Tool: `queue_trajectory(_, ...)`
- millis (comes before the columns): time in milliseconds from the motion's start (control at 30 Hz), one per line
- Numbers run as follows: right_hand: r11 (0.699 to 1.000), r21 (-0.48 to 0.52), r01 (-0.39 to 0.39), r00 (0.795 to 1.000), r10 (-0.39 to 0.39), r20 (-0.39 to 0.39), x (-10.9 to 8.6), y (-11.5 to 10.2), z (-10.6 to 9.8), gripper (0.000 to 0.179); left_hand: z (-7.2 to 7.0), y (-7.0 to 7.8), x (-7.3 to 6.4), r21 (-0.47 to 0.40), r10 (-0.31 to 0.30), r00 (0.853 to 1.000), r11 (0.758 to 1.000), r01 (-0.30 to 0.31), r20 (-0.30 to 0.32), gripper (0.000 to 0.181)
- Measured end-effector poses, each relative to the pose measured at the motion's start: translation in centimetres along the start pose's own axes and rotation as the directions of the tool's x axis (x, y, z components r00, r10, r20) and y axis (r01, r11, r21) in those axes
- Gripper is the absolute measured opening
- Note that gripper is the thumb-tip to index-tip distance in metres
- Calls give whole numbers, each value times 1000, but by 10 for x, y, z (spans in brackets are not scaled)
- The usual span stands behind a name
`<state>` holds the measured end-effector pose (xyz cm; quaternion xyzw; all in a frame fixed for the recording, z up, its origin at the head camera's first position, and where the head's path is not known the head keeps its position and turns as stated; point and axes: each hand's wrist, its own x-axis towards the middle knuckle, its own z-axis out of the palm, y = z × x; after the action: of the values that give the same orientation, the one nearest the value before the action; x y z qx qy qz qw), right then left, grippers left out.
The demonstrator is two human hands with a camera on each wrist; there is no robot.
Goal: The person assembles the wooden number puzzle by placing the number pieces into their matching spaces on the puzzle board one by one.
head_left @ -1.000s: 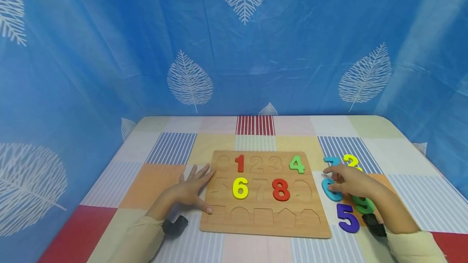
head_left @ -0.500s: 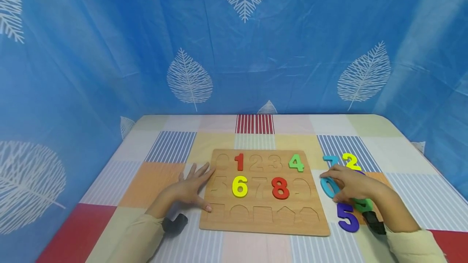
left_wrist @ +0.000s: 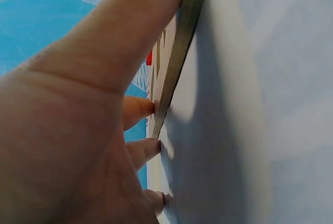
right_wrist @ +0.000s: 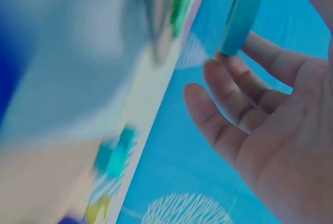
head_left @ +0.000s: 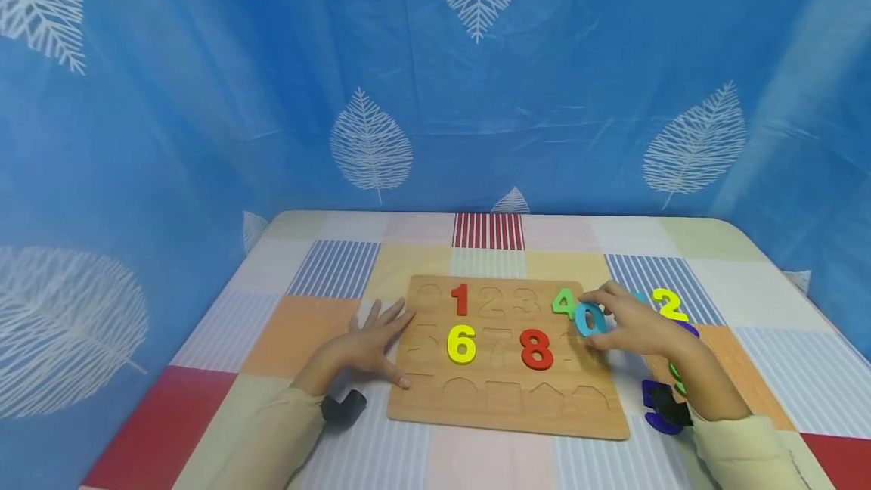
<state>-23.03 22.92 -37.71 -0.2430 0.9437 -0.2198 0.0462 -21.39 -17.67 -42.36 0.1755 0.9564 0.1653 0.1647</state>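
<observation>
My right hand point(head_left: 636, 327) pinches a blue number 0 point(head_left: 589, 320) between thumb and fingers, over the right edge of a wooden number puzzle board point(head_left: 503, 407). In the right wrist view the blue 0 point(right_wrist: 244, 16) is seen edge-on, held away from the table. My left hand point(head_left: 373, 346) rests at the board's left edge with fingers spread, the thumb on its surface. The left wrist view shows the thumb and fingertips along the board's side point(left_wrist: 179, 47). On the board lie a red 1 point(head_left: 460, 299), yellow 6 point(head_left: 462, 345), red 8 point(head_left: 536, 350) and green 4 point(head_left: 563, 303).
Right of the board, partly behind my right arm, lie a yellow 2 point(head_left: 670, 304), a purple 5 point(head_left: 660, 422), a green piece point(head_left: 677, 380) and a blue 7 point(right_wrist: 117, 154). A patterned cloth covers the table point(head_left: 476, 460); a blue leaf-print curtain point(head_left: 435, 134) hangs behind.
The right hand has taken hold of the blue 0, lifted it from the cloth and carried it left to the board. The left hand keeps its place at the board; the head view has shifted slightly.
</observation>
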Motion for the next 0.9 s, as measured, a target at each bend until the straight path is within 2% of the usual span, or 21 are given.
queue_trajectory(133, 999, 41, 21, 999, -20, -26, 19, -21, 4, 61, -2, 1, 3, 7, 8, 1000, 1000, -8, 7, 113)
queue_trajectory(433, 990, 112, 84, 996, -85, 9, 76, -71, 22, 61, -9, 5, 5, 40, -1, 1000, 999, 0, 20, 112)
queue_trajectory(700, 982, 95, 163, 986, -166, 26, 131, -117, 44, 60, -10, 3, 3, 35, 11, 999, 999, -13, 37, 111)
queue_trajectory(900, 984, 97, 150, 985, -157, 72, 157, -139, 65, 66, -10, 0, -2, 17, 10, 999, 1000, -11, 54, 111)
